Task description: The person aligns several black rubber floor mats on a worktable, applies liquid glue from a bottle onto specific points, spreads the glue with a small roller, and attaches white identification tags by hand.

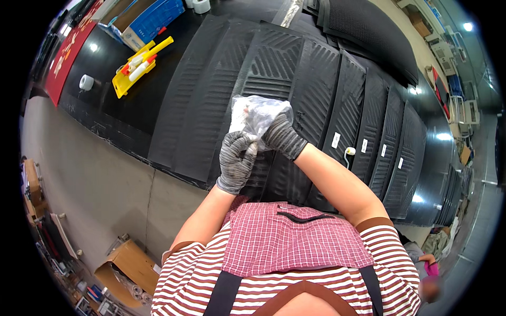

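Observation:
A clear plastic bag [252,109] with whitish contents is held up above the table in front of me. My left hand [236,158], in a grey knit glove, pinches the bag's near edge between thumb and fingers. Inside the bag's mouth, or behind its edge, are the fingers of my gloved right hand [283,136]; how they are bent is hidden. Beneath both hands lie several black ribbed rubber mats [274,63], overlapping in a row. Some mats on the right carry small white labels [336,139].
On the far left of the black table stand a yellow tray [122,84] with rollers, a tape roll [86,82] and a blue box [156,21]. A small roller [349,151] rests on the mats. More black mats [363,31] are stacked behind. An open cardboard box [129,266] sits on the floor.

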The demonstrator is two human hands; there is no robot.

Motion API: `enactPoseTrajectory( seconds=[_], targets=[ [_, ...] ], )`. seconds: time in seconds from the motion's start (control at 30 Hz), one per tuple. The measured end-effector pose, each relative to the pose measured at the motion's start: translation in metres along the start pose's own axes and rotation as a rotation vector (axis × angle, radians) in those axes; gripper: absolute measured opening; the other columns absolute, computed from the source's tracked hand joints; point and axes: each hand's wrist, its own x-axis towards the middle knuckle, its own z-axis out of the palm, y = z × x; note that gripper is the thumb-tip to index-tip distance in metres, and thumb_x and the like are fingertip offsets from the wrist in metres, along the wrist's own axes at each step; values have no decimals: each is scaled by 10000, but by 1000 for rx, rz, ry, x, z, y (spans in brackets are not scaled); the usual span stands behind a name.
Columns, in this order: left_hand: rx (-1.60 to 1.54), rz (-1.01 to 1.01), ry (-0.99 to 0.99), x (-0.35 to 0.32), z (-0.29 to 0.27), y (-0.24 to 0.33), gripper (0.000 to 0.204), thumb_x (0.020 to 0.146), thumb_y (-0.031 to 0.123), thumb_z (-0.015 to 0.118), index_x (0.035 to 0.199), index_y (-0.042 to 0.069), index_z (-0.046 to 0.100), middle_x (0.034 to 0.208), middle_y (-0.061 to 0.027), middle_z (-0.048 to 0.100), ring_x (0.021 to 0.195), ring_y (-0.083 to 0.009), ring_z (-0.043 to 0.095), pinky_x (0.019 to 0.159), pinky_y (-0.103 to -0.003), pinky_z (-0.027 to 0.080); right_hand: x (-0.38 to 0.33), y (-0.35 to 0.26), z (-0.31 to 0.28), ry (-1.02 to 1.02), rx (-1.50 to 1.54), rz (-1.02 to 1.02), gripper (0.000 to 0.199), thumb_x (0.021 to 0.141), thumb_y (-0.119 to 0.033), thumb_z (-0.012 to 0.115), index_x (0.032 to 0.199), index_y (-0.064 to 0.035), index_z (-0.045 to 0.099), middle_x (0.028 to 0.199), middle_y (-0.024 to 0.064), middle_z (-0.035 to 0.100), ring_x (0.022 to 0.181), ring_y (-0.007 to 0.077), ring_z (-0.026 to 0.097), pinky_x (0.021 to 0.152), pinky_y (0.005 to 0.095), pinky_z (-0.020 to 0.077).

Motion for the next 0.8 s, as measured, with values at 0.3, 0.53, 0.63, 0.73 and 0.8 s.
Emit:
enactPoseTrajectory(
  seconds=[0.3, 0.53, 0.63, 0.73, 0.8],
  targets=[
    [24, 18, -56, 3, -3, -9, 187, 822, -11, 665, 1006, 19, 681, 978, -99, 604, 874, -223, 596, 784, -302, 482, 8, -4, 6, -142, -7, 318, 501, 653, -358, 782, 1066, -109, 645, 1043, 60, 692, 950, 207, 693, 706, 380, 567],
    [13, -6, -63, 6, -3, -8, 165, 824, 13, 661, 988, 22, 679, 971, -122, 612, 880, -246, 607, 789, -322, 489, 8, 12, 30, -69, 140, 324, 516, 724, -413, 734, 1146, -135, 627, 1061, 62, 685, 949, 232, 686, 744, 372, 558],
    [44, -10, -37, 7, -1, -8, 168, 800, 10, 673, 968, 21, 681, 941, -124, 625, 878, -274, 606, 789, -349, 491, -1, 36, 66, 132, 513, 315, 440, 829, -411, 616, 1136, -95, 622, 992, 98, 685, 895, 275, 674, 748, 396, 536],
    [91, 4, 5, 7, 0, -14, 166, 789, 15, 684, 954, 26, 681, 928, -130, 631, 876, -294, 605, 785, -368, 492, -31, 28, 53, 12, 300, 300, 376, 886, -372, 554, 1126, -91, 626, 982, 121, 679, 894, 296, 650, 790, 403, 513],
    [56, -6, 21, 7, 5, -16, 169, 786, 24, 691, 954, 35, 680, 912, -139, 630, 864, -307, 604, 777, -377, 494, -66, 23, 47, 255, 458, 232, 286, 910, -315, 610, 1054, -71, 642, 975, 81, 665, 912, 250, 627, 805, 354, 508]
  ],
)
